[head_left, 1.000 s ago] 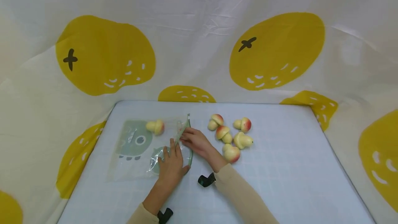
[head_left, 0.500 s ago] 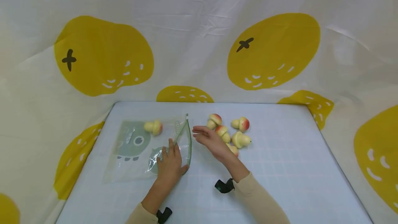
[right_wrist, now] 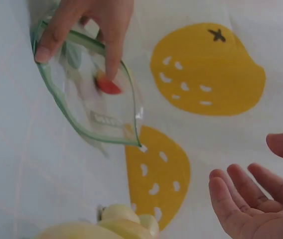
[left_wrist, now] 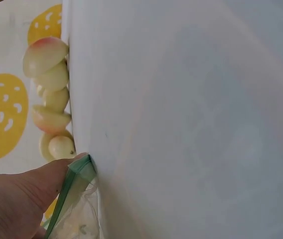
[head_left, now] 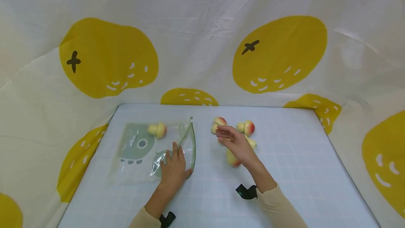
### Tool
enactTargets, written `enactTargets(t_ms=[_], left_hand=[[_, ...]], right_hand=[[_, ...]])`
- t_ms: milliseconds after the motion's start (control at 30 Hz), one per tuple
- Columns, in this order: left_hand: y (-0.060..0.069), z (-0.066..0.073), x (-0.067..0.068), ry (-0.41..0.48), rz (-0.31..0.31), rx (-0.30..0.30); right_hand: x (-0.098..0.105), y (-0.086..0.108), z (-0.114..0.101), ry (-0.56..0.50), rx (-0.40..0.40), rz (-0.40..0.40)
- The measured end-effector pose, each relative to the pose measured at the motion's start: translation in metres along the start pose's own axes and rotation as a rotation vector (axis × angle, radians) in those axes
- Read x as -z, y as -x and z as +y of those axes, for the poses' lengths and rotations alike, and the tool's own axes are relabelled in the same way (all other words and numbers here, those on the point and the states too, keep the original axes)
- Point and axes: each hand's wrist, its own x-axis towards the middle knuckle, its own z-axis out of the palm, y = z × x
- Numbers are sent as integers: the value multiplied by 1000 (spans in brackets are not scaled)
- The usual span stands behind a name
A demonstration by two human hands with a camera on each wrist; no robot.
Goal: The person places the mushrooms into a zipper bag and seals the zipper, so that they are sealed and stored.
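Observation:
A clear zip bag (head_left: 133, 141) with a green edge and a printed green face lies at the left of the table. Through its film shows a yellow toy mushroom (head_left: 157, 130) with a reddish cap. My left hand (head_left: 173, 170) rests on the bag near its mouth, fingers spread, thumb against the green rim. In the right wrist view, the bag mouth (right_wrist: 71, 119) gapes between that thumb and the fingers. Over a group of similar toy mushrooms (head_left: 234, 158) hovers my right hand (head_left: 235, 145), its fingers extended and nothing held. It hides part of the group.
Another toy mushroom (head_left: 246, 127) lies just beyond the right hand, and one (head_left: 219, 123) to its left. A pale cloth covers the table (head_left: 300, 171). Behind it hangs a white curtain (head_left: 196, 52) with yellow fruit prints.
My right hand has left the bag's rim and moved right, over the toy mushrooms. The bag's mouth edges now stand apart. My left hand has stayed on the bag.

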Motion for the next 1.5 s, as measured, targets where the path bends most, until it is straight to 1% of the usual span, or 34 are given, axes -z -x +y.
enactTargets(t_ms=[100,233,433,633,800,900,1033,1133,1300,1500], left_hand=[[0,-1,0,6,-1,-3],[0,-3,-2,-2,9,-21],[1,-4,-2,-18,23,-39],[0,-4,-1,-8,19,-31],[1,-4,-2,-5,24,-32],[1,-4,-2,1,17,-30],[0,-3,-1,8,6,-24],[0,-3,0,5,6,-22],[1,-3,-1,-4,11,-22],[1,-3,-1,0,15,-24]], right_hand=[[11,6,-4,39,5,37],[27,15,-5,58,8,76],[49,26,-4,110,28,130],[66,34,2,161,51,182],[79,37,13,187,65,227],[86,39,19,220,41,262],[91,41,25,268,-27,303],[94,42,29,284,-76,329],[96,43,38,243,-136,360],[100,45,52,171,-166,382]])
